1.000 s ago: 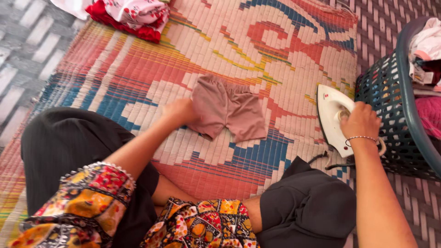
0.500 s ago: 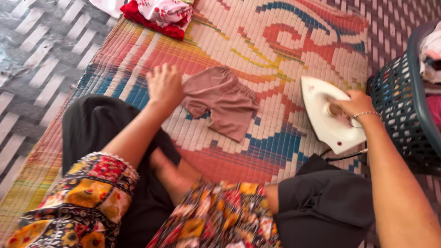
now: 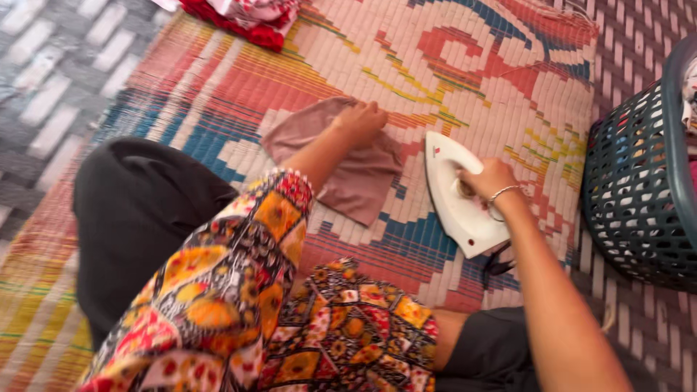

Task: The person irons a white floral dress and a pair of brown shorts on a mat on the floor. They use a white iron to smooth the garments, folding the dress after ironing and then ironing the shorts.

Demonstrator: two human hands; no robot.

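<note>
A small dusty-pink pair of shorts lies flat on the woven, multicoloured mat. My left hand presses down on the shorts' upper right edge, fingers curled against the cloth. My right hand grips the handle of a white electric iron, which sits on the mat just right of the shorts, its tip pointing away from me. A thin bracelet circles my right wrist.
A dark green plastic laundry basket holding clothes stands at the right edge. A folded pile of red and floral garments lies at the mat's far left corner. My crossed legs in black trousers fill the foreground; the iron's cord trails near my right knee.
My left hand moved from the shorts' left side across to their top right edge. The iron slid left toward the shorts with my right hand on it.
</note>
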